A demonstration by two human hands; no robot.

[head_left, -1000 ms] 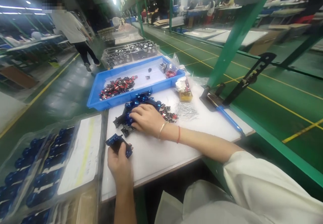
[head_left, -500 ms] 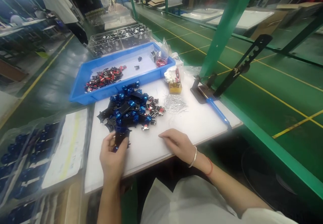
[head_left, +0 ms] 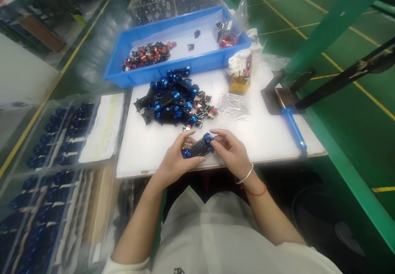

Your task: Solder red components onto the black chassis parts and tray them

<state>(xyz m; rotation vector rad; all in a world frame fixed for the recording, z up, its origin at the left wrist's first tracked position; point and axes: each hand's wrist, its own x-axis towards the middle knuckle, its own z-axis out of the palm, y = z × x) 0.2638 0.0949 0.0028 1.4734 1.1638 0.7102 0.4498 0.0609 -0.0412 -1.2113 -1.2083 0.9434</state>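
Far left, clear trays (head_left: 61, 140) hold rows of blue parts (head_left: 40, 149); those look sorted, but we can't tell if they're finished. Paper sheet (head_left: 101, 128) sits just right of them. Behind, the blue bin (head_left: 210, 58) has a heap of red-and-black bits (head_left: 149, 56) at its left end.

On the white board (head_left: 262, 138), a pile (head_left: 168, 101) of blue-and-black parts is in front of the bin. We read that as plenty left to handle. One part (head_left: 200, 147) is in hand near the front edge, in front of the pile. We can't see whether anything's been added to it.

Left hand (head_left: 175, 156) closes round its left end, thumb on the near side. Right hand (head_left: 233, 150) has a loose, half-curled pinch on the blue right end. How firm, we can't tell.

Small metal bits (head_left: 205, 107) touch the pile's right side; thin pins (head_left: 233, 106) lie just beyond.

Edges: our wrists are at the board's front edge, so a dropped part could go over. Room is tight toward the pile, better rightward, up to the blue-handled tool (head_left: 293, 130) by the right edge.
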